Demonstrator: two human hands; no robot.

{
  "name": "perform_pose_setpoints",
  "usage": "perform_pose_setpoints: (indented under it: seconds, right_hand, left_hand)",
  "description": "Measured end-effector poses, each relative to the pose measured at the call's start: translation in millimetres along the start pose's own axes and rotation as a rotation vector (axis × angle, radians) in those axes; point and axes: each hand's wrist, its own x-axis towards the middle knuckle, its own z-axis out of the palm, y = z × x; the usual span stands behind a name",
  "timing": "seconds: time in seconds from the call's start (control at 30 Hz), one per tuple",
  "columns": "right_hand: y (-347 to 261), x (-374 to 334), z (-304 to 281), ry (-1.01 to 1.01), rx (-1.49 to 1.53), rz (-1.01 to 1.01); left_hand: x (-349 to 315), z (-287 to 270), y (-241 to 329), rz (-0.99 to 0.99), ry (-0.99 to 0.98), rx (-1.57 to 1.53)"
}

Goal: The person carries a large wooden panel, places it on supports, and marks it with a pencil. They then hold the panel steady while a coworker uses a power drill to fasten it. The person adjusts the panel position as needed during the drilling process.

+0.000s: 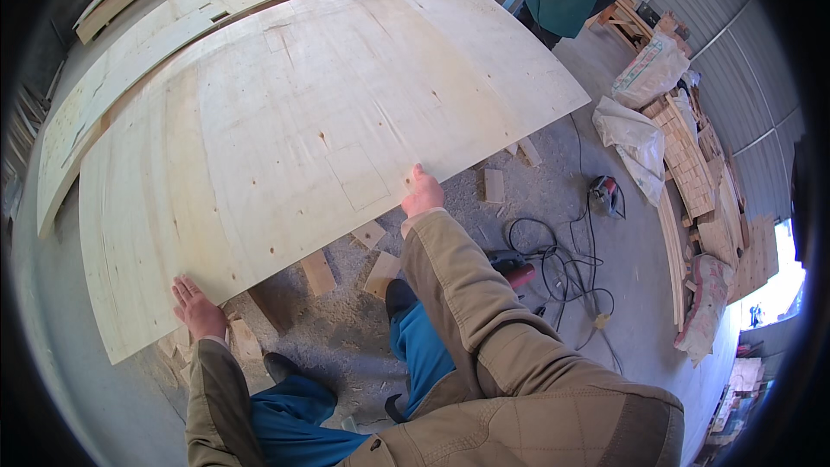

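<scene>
A broad, pale, rectangular plywood sheet (pixel 285 130), mid-frame, seems laid out but not yet released, its near edge being touched at lower left by the bare left hand (pixel 201 315), fingers spread, and gripped at centre by the bare right hand (pixel 422 195).

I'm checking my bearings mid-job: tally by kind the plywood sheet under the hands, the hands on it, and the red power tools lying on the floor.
Plywood sheet: 1
Hands (left hand, right hand): 2
Power tools on the floor (nearer red tool, farther red tool): 2
Total: 5
</scene>
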Motion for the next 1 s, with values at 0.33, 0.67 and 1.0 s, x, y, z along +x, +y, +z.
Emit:
perform_pose_setpoints:
  seconds: [0.33,0.67,1.0]
  right_hand:
    - [0,7,-1,0.015,-0.022,0.021]
    - [5,31,-18,-0.105,-0.535,-0.200]
    - [-14,-31,9,-0.040,-0.533,-0.211]
  left_hand:
    - [1,2,-2,-0.002,-0.008,-0.027]
    - [1,2,-3,-0.007,-0.004,-0.027]
    - [0,1,-2,-0.004,-0.009,-0.008]
